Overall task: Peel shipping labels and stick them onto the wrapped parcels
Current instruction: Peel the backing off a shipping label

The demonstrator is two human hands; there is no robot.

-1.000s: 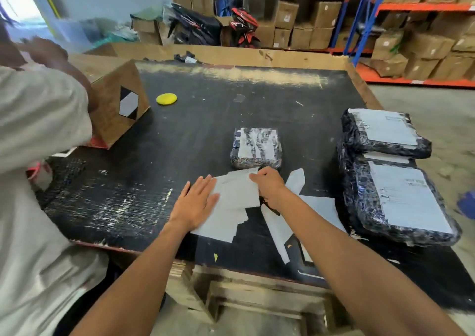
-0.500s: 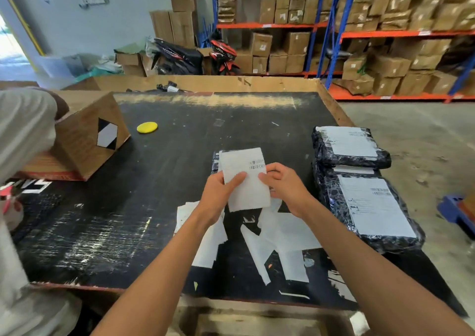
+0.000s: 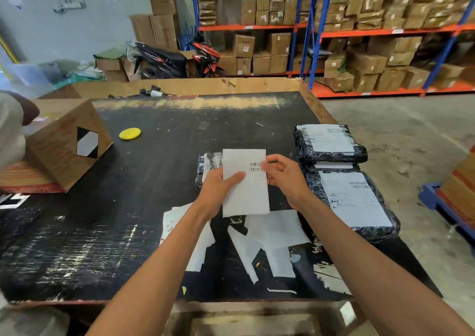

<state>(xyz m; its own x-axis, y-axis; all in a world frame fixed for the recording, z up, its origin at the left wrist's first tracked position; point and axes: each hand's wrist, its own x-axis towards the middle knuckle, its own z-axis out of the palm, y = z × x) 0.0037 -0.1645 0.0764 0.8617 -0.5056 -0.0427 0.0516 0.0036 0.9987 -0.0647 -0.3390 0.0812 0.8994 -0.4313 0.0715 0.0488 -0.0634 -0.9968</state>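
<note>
Now both hands hold the label [image 3: 245, 181] up, above the parcel [image 3: 209, 167]. The left hand [image 3: 218, 189] pinches its left edge, thumb on the front; the right hand [image 3: 284, 179] pinches the right edge. It looks light and floppy, so I judge a corner the best place to begin peeling.

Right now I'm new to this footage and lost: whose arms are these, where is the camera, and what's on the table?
The camera sits on a person's head, looking down at their own bare arms. Both hands hold up one label: the left hand grips its left edge, the right hand pinches its right edge by the barcode. Behind it on the black table lies a wrapped parcel. Two labelled parcels are stacked at right. Loose white sheets lie near the front edge; a box and yellow disc sit at left.
</note>
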